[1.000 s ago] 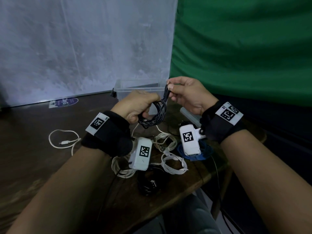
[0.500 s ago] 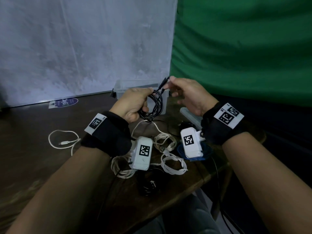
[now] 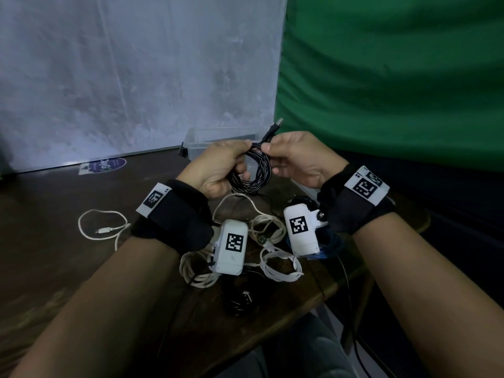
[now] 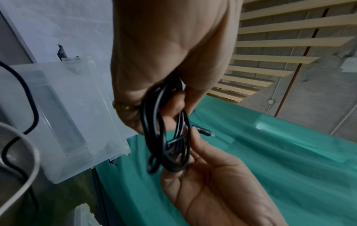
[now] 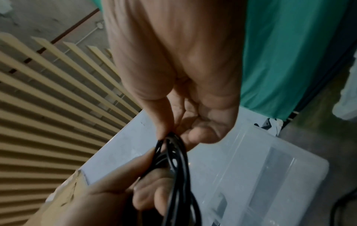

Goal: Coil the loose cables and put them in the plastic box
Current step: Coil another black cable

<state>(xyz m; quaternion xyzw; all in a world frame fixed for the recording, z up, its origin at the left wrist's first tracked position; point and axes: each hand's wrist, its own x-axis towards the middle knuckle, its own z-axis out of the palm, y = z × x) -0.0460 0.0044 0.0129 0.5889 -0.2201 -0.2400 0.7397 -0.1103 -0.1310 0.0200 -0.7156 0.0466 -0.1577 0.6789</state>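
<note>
My left hand grips the coiled black cable before the plastic box; my right hand pinches its end. Only my head view shows white cables on the table.

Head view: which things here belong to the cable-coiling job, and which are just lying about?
Part of the job:
- black cable, coiled, gripped by left hand and pinched by right hand
- plastic box
- white cables on the table

Lying about:
- round sticker
- green cloth
</note>
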